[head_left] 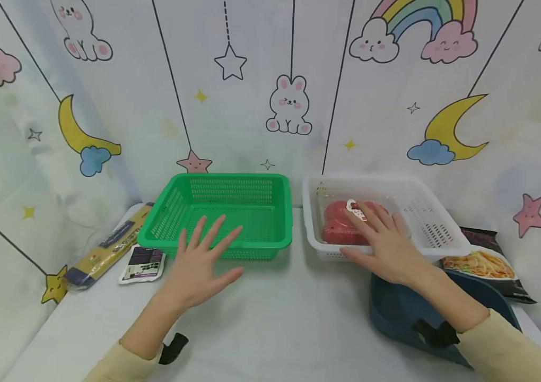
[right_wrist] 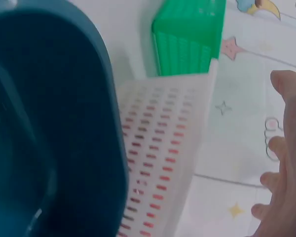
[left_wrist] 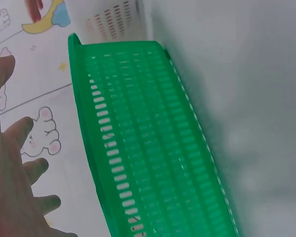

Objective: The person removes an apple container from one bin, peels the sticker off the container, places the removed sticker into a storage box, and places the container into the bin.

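Note:
My left hand (head_left: pixel 196 270), fingers spread, hovers in front of the green basket (head_left: pixel 239 249) and holds nothing. In the left wrist view that hand (left_wrist: pixel 15 168) is apart from the basket's slotted side. My right hand (head_left: pixel 387 246) is also spread, above the front of the white basket (head_left: pixel 435 212). Inside that basket sits a clear lidded box with red contents (head_left: pixel 339 225) and a round-ended label, partly hidden by my fingers. Under my right forearm lies a dark blue basin (head_left: pixel 394 310). The right wrist view shows my right hand (right_wrist: pixel 288 153) touching nothing.
Left of the green basket lie a long yellow-and-blue packet (head_left: pixel 110 246) and a small purple-and-white pouch (head_left: pixel 143 263). A black food packet with a noodle picture (head_left: pixel 482 265) lies right of the white basket, partly behind the basin. A patterned cloth (head_left: pixel 251 122) hangs behind the white table (head_left: pixel 270 323).

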A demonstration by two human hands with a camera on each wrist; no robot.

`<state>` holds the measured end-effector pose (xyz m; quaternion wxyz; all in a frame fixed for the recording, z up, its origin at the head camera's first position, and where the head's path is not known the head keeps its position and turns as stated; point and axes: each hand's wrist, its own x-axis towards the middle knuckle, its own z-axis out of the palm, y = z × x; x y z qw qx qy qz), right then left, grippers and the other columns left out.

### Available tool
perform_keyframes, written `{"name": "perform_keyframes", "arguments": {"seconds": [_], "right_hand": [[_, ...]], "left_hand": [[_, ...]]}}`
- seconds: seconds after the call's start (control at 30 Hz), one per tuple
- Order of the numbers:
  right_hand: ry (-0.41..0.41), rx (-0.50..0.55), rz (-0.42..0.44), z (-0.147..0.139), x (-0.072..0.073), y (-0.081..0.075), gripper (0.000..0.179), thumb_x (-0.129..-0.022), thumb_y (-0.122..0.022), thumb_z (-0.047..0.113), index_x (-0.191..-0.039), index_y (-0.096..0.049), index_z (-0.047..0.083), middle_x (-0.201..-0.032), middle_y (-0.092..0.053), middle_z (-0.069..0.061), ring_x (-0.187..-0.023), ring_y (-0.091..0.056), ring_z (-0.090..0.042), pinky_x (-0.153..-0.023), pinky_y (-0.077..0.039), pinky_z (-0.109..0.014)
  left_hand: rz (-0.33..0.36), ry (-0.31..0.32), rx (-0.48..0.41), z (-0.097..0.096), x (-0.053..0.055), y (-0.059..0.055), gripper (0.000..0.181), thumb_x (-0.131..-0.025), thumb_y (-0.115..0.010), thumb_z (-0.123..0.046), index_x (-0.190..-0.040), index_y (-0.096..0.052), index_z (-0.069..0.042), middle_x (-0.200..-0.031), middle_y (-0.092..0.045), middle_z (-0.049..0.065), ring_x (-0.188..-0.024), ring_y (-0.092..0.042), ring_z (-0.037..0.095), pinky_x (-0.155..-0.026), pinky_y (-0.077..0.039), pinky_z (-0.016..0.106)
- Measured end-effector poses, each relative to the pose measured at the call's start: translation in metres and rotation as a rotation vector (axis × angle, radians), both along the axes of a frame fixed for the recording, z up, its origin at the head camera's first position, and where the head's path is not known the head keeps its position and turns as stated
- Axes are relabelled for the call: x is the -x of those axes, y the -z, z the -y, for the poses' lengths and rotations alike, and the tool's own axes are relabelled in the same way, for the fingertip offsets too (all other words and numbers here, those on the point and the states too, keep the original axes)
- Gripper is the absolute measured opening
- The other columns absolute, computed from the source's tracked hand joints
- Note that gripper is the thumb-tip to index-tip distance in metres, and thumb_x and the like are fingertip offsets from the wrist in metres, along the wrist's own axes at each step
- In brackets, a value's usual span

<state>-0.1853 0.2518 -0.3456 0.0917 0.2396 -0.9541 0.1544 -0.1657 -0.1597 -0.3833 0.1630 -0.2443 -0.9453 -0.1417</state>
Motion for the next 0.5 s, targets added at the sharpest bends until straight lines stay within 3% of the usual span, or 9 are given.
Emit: {"name": "perform_keyframes", "arguments": {"seconds": [0.13, 0.3, 0.5], "right_hand": [[0.047, -0.005, 0.027, -0.006, 0.008, -0.007, 0.088, -0.093, -0.063, 0.056, -0.161, -0.027, 0.015, -0.166, -0.014, -0.017, -0.15, -0.003, -0.044, -0.115, 0.004, -0.069], [0.088, 0.004, 0.009, -0.015, 0.017, -0.015, 0.087, -0.092, -0.066, 0.054, -0.16, -0.03, 0.013, -0.165, -0.017, -0.02, -0.148, -0.011, -0.047, -0.114, -0.003, -0.07], [0.146, 0.037, 0.006, -0.027, 0.03, -0.021, 0.088, -0.092, -0.067, 0.051, -0.16, -0.028, 0.01, -0.163, -0.018, -0.024, -0.143, -0.022, -0.051, -0.111, -0.018, -0.072]], "left_hand": [[0.014, 0.009, -0.042, -0.02, 0.007, 0.0, 0.077, -0.093, -0.054, -0.067, -0.16, -0.027, -0.04, -0.169, -0.01, -0.002, -0.153, 0.001, 0.035, -0.112, -0.01, 0.074], [0.015, 0.045, -0.142, -0.049, 0.018, 0.001, 0.076, -0.094, -0.053, -0.066, -0.16, -0.026, -0.041, -0.169, -0.012, -0.002, -0.153, -0.002, 0.035, -0.113, -0.014, 0.072], [-0.062, 0.088, -0.266, -0.087, 0.03, 0.004, 0.074, -0.095, -0.052, -0.063, -0.16, -0.031, -0.034, -0.167, -0.019, 0.004, -0.15, -0.017, 0.041, -0.112, -0.024, 0.069]]}}
